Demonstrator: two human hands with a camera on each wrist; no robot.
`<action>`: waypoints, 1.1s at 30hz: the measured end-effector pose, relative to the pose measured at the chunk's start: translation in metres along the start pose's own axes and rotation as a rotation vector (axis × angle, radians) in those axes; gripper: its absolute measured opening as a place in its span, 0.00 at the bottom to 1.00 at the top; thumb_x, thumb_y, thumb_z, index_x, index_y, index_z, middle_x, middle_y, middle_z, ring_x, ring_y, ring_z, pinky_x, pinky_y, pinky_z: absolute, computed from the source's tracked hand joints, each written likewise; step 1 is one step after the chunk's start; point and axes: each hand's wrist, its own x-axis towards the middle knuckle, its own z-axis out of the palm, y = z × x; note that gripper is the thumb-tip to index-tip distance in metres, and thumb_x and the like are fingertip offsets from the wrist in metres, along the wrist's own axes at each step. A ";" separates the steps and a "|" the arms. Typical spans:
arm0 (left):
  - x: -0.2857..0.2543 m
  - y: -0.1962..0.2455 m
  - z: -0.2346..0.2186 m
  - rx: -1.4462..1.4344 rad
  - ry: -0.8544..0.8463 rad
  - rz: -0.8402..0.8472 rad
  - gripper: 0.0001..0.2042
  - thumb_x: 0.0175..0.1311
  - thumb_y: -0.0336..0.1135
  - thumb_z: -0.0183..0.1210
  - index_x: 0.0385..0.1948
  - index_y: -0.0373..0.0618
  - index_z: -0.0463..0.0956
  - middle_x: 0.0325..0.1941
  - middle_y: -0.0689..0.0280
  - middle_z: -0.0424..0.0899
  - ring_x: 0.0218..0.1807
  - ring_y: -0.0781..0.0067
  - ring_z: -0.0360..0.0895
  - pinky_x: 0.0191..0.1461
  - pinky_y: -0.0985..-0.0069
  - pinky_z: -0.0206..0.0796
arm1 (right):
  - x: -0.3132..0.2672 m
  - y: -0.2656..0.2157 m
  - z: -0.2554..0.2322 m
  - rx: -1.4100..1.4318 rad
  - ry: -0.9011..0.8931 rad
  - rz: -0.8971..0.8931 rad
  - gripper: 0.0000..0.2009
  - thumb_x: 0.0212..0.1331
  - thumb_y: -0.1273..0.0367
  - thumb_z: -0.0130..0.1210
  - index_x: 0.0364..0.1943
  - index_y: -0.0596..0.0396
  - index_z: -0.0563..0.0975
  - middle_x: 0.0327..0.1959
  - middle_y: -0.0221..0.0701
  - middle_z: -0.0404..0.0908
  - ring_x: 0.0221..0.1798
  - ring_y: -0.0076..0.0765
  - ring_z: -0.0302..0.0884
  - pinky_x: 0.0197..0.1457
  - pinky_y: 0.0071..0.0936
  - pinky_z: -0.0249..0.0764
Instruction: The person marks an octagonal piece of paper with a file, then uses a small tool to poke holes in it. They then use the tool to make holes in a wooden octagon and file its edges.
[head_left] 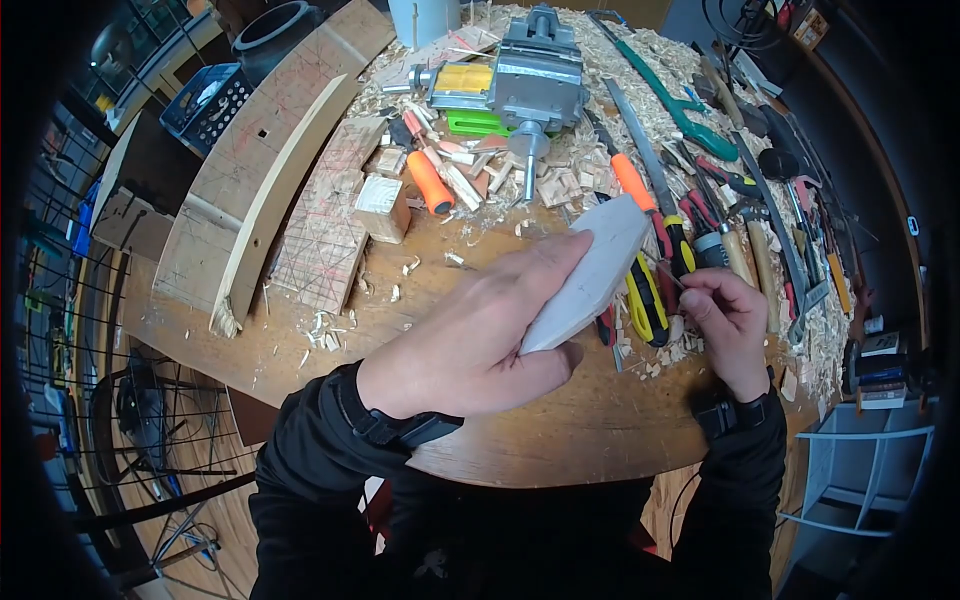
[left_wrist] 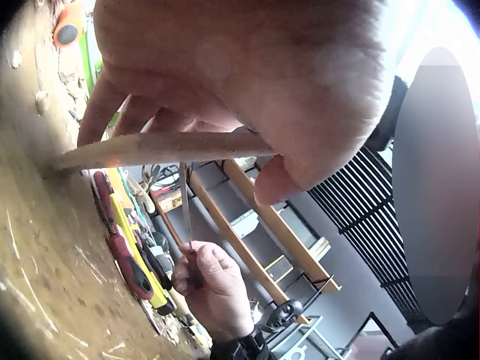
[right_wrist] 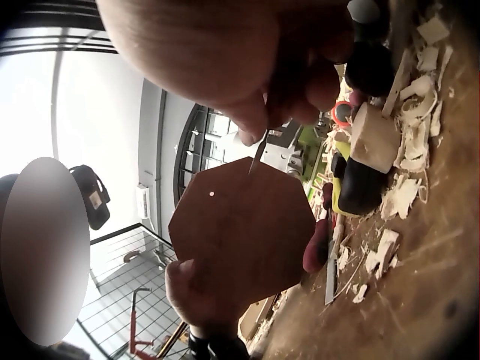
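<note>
Pale flat many-sided wooden board (head_left: 590, 265): held above brown wooden tabletop (head_left: 500, 450), inward from near edge
Left hand (head_left: 490, 320): gripped board, fingers and thumb curled round
Right hand (head_left: 730, 325): lay right of board, pinched thin metal tool (left_wrist: 186, 202)
Nearer hand: left, touching
Tool axis: pointed boardward; contact couldn't be told
Writing: couldn't be read

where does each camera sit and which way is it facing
Head: on the head, facing forward and down at the bench; left hand, right hand and dark sleeves show.
Left wrist: facing past the left hand along the edge of the board, right hand beyond.
Right wrist: facing past the right hand to the board's flat face, left hand gripping it.
Shared: both wrist views show the board and both hands.
</note>
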 end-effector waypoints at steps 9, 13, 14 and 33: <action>0.000 0.000 -0.002 -0.049 -0.011 -0.053 0.38 0.52 0.30 0.58 0.69 0.32 0.54 0.65 0.38 0.66 0.67 0.40 0.66 0.69 0.62 0.59 | 0.000 0.001 0.000 0.002 -0.006 0.014 0.09 0.62 0.74 0.62 0.43 0.64 0.78 0.31 0.25 0.81 0.33 0.15 0.75 0.36 0.14 0.70; 0.001 0.003 -0.004 -0.056 -0.016 -0.077 0.37 0.54 0.30 0.57 0.69 0.33 0.54 0.66 0.39 0.67 0.68 0.41 0.66 0.69 0.63 0.59 | 0.000 0.003 -0.001 -0.027 -0.006 -0.005 0.09 0.60 0.75 0.63 0.43 0.64 0.78 0.31 0.25 0.81 0.33 0.14 0.74 0.37 0.13 0.70; 0.001 0.004 -0.004 -0.070 -0.017 -0.093 0.37 0.54 0.30 0.56 0.69 0.33 0.54 0.66 0.40 0.67 0.68 0.42 0.66 0.69 0.63 0.58 | 0.000 0.003 -0.001 -0.027 -0.005 -0.005 0.09 0.60 0.75 0.63 0.43 0.64 0.78 0.31 0.25 0.81 0.33 0.14 0.74 0.37 0.13 0.70; -0.001 0.007 -0.007 -0.355 0.079 -0.352 0.21 0.65 0.35 0.45 0.57 0.30 0.64 0.43 0.45 0.76 0.44 0.48 0.76 0.51 0.64 0.68 | 0.001 0.004 0.000 -0.063 0.000 -0.008 0.06 0.63 0.73 0.61 0.39 0.62 0.79 0.28 0.23 0.80 0.29 0.13 0.71 0.33 0.13 0.66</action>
